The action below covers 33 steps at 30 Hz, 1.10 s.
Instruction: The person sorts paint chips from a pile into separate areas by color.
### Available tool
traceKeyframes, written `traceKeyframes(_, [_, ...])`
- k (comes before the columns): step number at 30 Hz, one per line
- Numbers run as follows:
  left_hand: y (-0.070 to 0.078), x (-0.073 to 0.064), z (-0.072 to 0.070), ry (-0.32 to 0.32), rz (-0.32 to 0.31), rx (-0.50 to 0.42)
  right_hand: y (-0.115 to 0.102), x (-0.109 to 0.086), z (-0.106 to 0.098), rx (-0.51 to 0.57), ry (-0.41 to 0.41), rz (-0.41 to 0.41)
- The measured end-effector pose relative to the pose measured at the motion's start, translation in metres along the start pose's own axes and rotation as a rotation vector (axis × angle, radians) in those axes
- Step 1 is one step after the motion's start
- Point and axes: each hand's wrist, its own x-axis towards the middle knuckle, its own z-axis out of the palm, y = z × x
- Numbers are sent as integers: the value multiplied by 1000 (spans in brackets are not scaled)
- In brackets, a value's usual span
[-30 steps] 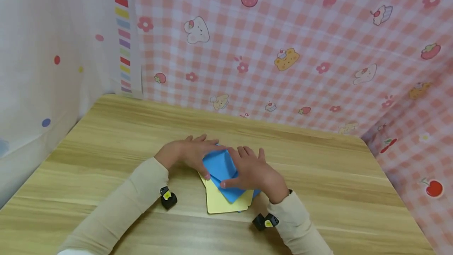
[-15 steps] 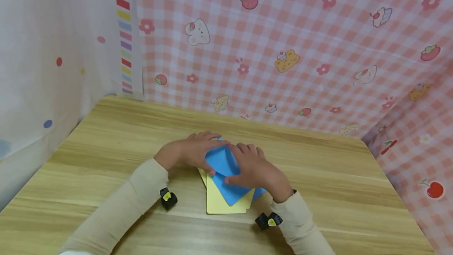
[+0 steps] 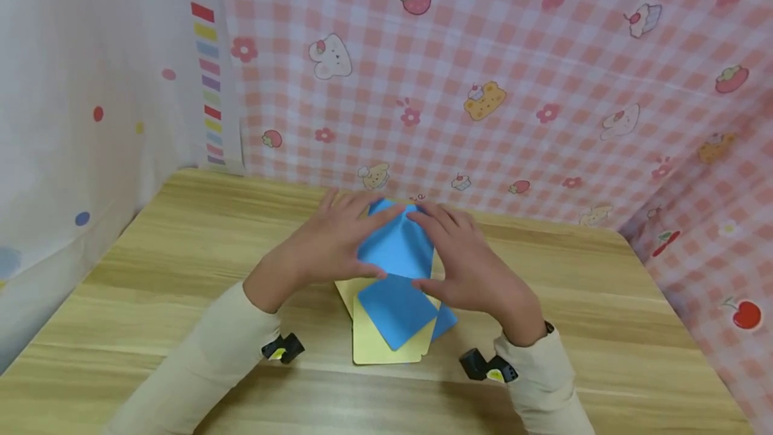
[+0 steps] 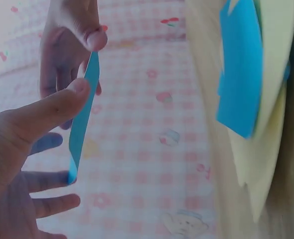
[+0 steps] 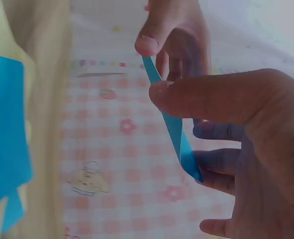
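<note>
Wooden desk, its far edge before the curtain. On it, well short of that edge, lie yellow cards. Left hand and right hand pinch one lifted blue card between thumbs and fingers, set moderately apart, nearer the far edge; its end is curled. Smallest: another blue square atop the yellow. The step appears to be flexing the held card; the next move calls for even pressure.

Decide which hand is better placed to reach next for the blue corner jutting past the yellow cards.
Likely the right hand: the blue corner lies on its side, closer than to the left hand. Both hold the raised blue sheet.
</note>
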Motion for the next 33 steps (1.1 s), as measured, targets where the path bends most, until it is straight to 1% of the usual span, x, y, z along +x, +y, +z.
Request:
traceKeyframes(1, [3, -1, -1, 29, 2, 19, 0, -1, -2, -4, 9, -12])
traceKeyframes(3, [9, -3, -2, 67, 3, 41, 1, -3, -7, -3, 14, -33])
traceKeyframes(4, [13, -3, -1, 78, 1, 46, 1, -5, -8, 0, 10, -37])
traceKeyframes(6, [20, 0, 2, 78, -8, 55, 4, -9, -11, 3, -15, -29])
traceKeyframes(10, [35, 12, 11, 55, -37, 46, 13, -21, -15, 1, -55, 9])
traceKeyframes(14, [51, 27, 16, 27, -80, 20, 23, -33, -23, 7, -64, 38])
traceKeyframes(20, [76, 46, 25, -53, -122, 5, 37, -52, -33, 21, -102, 69])
traceKeyframes(24, [90, 57, 34, -87, -132, 12, 45, -64, -38, 25, -134, 98])
traceKeyframes(27, [101, 66, 41, -111, -136, 46, 52, -75, -40, 37, -147, 125])
traceKeyframes(30, [113, 74, 48, -146, -145, 68, 57, -86, -41, 61, -141, 151])
traceKeyframes(33, [125, 80, 55, -181, -163, 61, 62, -98, -41, 87, -129, 168])
